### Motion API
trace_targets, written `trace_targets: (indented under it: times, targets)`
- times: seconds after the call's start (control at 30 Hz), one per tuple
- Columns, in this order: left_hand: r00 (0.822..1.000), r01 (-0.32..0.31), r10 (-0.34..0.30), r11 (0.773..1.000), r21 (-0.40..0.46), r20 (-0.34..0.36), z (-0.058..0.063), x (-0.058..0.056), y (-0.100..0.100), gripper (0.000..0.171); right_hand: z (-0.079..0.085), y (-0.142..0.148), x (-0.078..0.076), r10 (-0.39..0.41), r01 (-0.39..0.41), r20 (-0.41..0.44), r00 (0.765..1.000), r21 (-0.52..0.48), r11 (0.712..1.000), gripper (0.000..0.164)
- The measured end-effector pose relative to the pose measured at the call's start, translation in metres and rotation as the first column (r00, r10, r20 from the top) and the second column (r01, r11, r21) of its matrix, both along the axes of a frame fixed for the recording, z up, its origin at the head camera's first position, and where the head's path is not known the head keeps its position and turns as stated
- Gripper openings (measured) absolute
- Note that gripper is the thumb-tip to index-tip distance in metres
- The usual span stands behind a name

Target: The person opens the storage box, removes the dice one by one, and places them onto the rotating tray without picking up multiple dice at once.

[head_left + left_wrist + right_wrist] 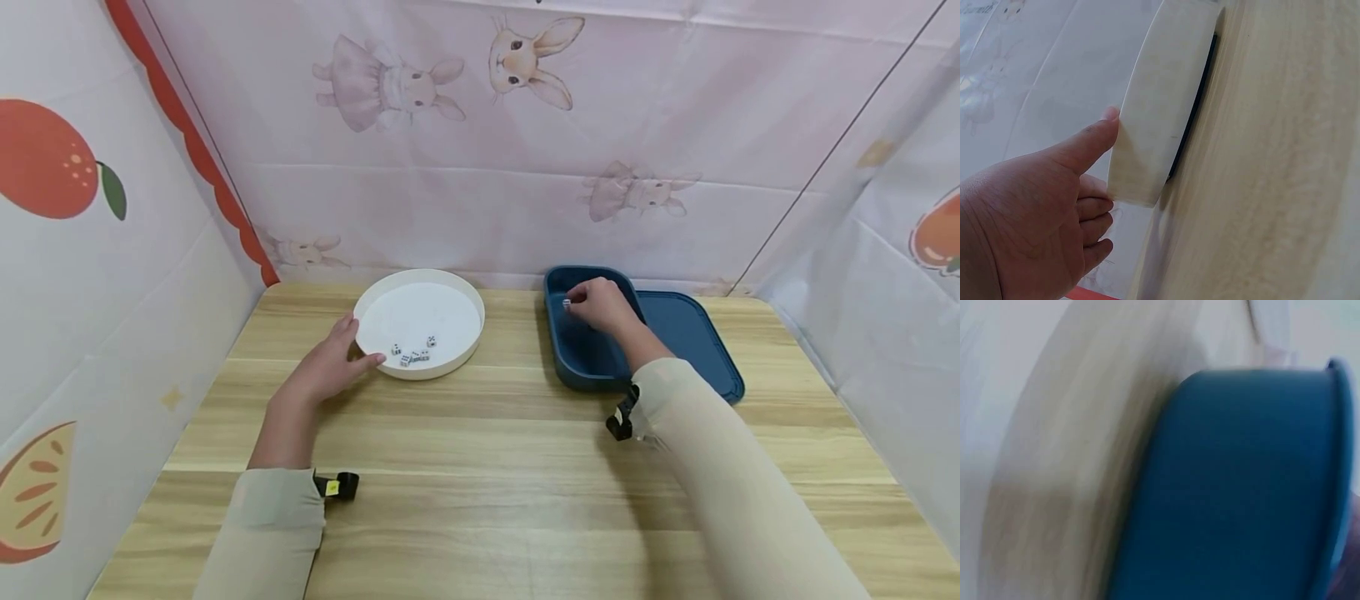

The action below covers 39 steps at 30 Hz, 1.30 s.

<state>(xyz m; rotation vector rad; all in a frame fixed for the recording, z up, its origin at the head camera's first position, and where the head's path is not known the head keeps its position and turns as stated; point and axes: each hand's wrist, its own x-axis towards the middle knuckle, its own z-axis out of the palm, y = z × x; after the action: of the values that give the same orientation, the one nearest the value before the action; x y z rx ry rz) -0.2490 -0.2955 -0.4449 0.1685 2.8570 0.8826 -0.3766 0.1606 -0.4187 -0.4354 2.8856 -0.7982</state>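
Blurred wrist view; right hand [600, 304] seemingly pinches a die [567, 304]; left hand [326, 367] relaxed against the tray [390, 287].

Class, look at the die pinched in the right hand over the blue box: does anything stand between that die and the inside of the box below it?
Nothing visible does. The right hand pinches the die above the open blue box, whose lid lies behind and beside it, not over it. The box floor under the hand is partly hidden.

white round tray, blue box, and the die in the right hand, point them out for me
white round tray [420, 279], head view, on its far rim
blue box [585, 379], head view, on its near wall
die [567, 304], head view, on the face showing at the right hand's fingertips
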Motion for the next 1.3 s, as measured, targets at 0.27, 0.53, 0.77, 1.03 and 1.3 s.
trace_targets:
  times: [0.27,0.53,0.77,1.03,1.3]
  targets:
    - [1.0,0.011,-0.011,1.0,0.009,-0.022,-0.001,0.0,0.0,0.095,0.019,-0.03,0.012,-0.07,0.066,-0.012,0.998,-0.207,0.976,0.032]
    - [1.0,0.008,-0.008,1.0,0.006,-0.008,0.001,0.0,0.001,0.096,0.025,-0.067,0.025,-0.048,0.04,-0.018,0.999,-0.307,0.951,0.033]
    - [1.0,0.017,-0.017,1.0,0.0,-0.023,0.001,0.0,0.001,0.096,0.017,-0.106,0.037,0.023,-0.022,-0.002,1.0,-0.385,0.923,0.026]
    - [0.999,0.024,-0.024,1.0,0.014,-0.031,0.001,0.001,0.001,0.096,-0.004,-0.146,0.052,0.084,-0.038,0.085,0.993,-0.443,0.896,0.027]
    - [0.999,0.023,-0.022,1.0,0.009,-0.032,-0.001,0.0,0.001,0.097,-0.01,-0.168,0.065,0.088,-0.04,0.099,0.991,-0.409,0.912,0.027]
